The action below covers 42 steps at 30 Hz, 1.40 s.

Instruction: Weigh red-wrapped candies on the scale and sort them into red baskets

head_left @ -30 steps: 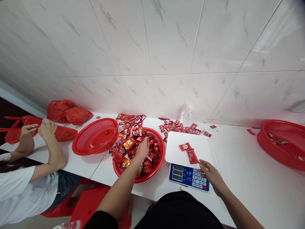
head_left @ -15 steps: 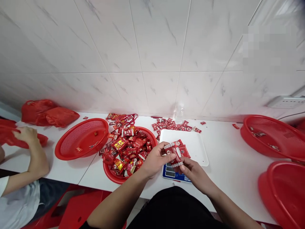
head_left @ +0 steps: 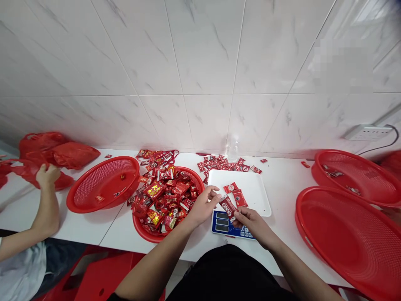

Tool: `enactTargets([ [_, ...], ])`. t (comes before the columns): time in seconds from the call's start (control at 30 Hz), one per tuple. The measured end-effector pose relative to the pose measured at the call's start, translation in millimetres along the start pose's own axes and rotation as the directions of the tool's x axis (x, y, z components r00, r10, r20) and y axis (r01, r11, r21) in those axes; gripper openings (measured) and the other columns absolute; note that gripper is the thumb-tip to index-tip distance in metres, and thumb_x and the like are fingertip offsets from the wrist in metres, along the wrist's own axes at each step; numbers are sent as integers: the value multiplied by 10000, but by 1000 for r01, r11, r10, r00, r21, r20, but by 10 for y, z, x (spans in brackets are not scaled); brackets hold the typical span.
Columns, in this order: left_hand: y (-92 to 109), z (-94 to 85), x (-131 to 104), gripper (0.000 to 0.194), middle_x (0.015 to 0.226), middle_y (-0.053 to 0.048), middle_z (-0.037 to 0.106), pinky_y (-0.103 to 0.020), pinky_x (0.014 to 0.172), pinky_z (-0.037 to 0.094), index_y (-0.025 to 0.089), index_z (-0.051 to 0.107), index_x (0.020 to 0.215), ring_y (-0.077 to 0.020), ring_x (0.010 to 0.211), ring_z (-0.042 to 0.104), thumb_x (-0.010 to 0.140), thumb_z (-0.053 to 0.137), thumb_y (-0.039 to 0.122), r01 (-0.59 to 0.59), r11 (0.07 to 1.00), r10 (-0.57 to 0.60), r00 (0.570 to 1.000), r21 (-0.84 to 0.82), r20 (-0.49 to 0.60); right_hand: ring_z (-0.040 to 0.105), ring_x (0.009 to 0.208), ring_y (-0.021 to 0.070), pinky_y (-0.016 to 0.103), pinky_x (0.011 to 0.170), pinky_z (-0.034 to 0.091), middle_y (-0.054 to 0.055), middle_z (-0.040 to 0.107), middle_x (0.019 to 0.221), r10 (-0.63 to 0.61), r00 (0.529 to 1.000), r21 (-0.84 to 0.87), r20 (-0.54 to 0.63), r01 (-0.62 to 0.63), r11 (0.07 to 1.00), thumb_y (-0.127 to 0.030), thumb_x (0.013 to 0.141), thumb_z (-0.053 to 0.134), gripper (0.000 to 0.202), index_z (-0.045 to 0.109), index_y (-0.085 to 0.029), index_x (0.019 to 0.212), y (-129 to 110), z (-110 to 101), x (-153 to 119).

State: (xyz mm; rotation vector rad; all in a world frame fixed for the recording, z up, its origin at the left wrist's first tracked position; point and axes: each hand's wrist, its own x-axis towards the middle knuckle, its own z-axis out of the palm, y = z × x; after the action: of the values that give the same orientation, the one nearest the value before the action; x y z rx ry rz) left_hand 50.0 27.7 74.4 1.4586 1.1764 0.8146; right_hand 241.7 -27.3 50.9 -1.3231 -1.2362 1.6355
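Note:
My right hand (head_left: 250, 221) pinches the lower end of a red candy packet (head_left: 227, 206) with white-dotted ends. Just left of the packet is my left hand (head_left: 205, 205), fingers apart and holding nothing. Both hands are over a blue digital scale (head_left: 222, 221) with a white tray (head_left: 258, 188) on it. Two more red packets, one flat (head_left: 230, 187) and one tilted (head_left: 240, 198), lie in that tray. Beside my left forearm stands a red basket (head_left: 140, 228) heaped with red and gold wrapped candies (head_left: 172, 198).
Small red packets (head_left: 219, 163) lie scattered behind the scale, near a clear plastic bottle (head_left: 232, 148). A shallow red basket (head_left: 94, 179) stands at left. Two red baskets, one rear (head_left: 319, 167) and one front (head_left: 328, 230), stand at right. A co-worker's hand (head_left: 48, 173) grips a red bag (head_left: 28, 173).
My left hand has let go of the packet and moved slightly away; my right hand keeps it. The front right basket has shifted left and tilted. The co-worker's hand has moved right.

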Motion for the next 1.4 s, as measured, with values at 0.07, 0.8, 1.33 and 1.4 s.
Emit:
enactTargets([
  [0.07,-285,-88,75,288,952,-62,592,-305,805,414,199,551,1061,-204,914,540,799,541,319,12,959,10,997,282,-73,589,685,177,313,680,459,19,639,692,101,992,-33,-77,-104,994,-548,748,544,354,581,-201,688,263,-91,121],
  [0.8,-1480,-520,567,627,1319,-220,422,-457,891,370,237,361,1345,-345,1107,511,748,552,255,322,448,-345,923,834,-171,581,756,177,310,678,451,37,653,861,230,968,-37,-104,-235,971,-509,764,533,377,610,-221,996,623,-165,164],
  [1.33,-1364,-733,436,274,1022,-38,650,-278,818,455,202,599,1050,-157,838,608,795,501,174,195,823,-85,971,533,-224,593,765,175,299,667,455,39,662,885,229,967,-41,-114,-235,971,-501,760,525,393,604,-214,1017,651,-186,109],
  [1.4,-1303,-747,418,276,991,-35,656,-282,782,474,188,596,1038,-146,771,610,775,514,173,166,905,-73,968,392,-241,592,769,175,298,669,454,39,658,888,235,966,-46,-107,-240,970,-501,763,520,395,601,-214,1022,660,-187,107],
])
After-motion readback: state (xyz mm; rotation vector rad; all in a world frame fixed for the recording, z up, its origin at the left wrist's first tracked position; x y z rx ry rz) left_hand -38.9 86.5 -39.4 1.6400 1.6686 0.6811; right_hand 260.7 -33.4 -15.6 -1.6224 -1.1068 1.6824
